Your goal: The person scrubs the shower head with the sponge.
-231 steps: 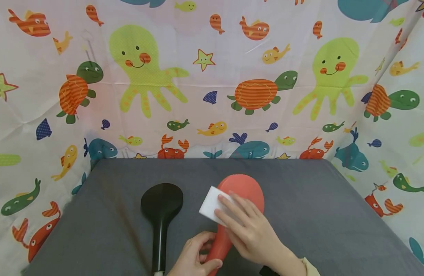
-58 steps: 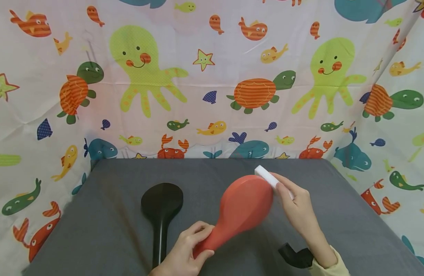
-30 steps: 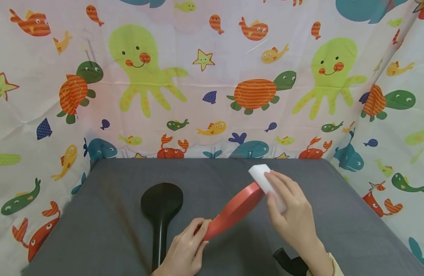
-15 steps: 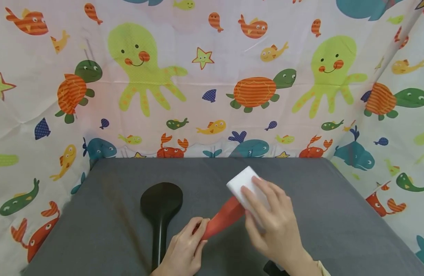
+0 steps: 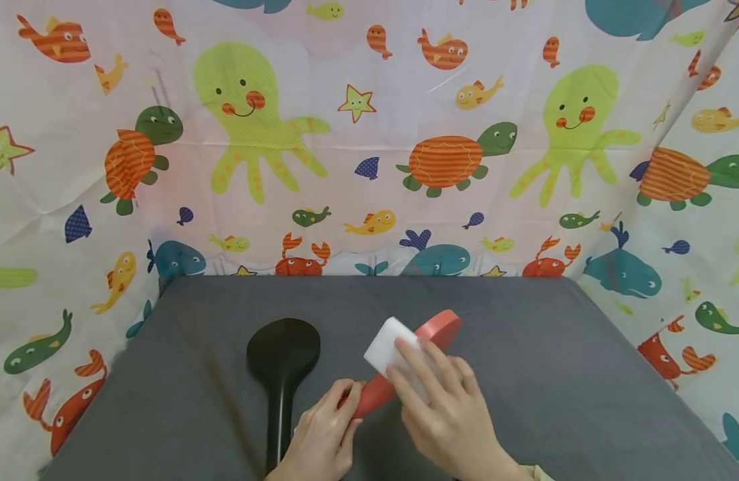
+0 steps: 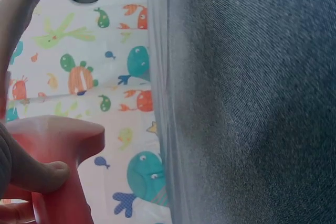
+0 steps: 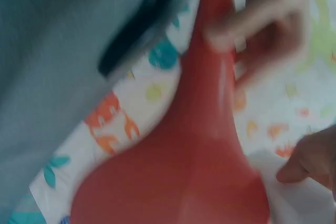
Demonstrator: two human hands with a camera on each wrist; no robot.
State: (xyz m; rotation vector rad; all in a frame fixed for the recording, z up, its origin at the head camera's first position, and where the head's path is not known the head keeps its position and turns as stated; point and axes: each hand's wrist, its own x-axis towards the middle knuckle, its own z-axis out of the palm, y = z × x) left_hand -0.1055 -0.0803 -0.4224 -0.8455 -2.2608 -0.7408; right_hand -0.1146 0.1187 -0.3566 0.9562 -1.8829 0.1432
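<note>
My left hand (image 5: 321, 427) grips the narrow handle of a red paddle-shaped thing with a round head (image 5: 443, 327). In the left wrist view the thumb lies along its red handle (image 6: 60, 198). My right hand (image 5: 450, 407) holds a white sponge block (image 5: 389, 344) against the red piece, fingers spread over the block. The head is tilted nearly edge-on in the head view, and the sponge and hand hide its middle. In the blurred right wrist view the broad red face (image 7: 173, 182) fills the lower middle, with the white sponge (image 7: 299, 198) at its edge.
A black round-headed piece with a long handle (image 5: 283, 354) lies on the grey-covered table (image 5: 556, 361), left of the hands. A white curtain (image 5: 357, 60) printed with sea animals stands behind the table and along both sides.
The sponge has moved from the red head's far right edge down and left toward the handle. Earlier the left hand turned the head from face-on to edge-on, keeping its grip.
</note>
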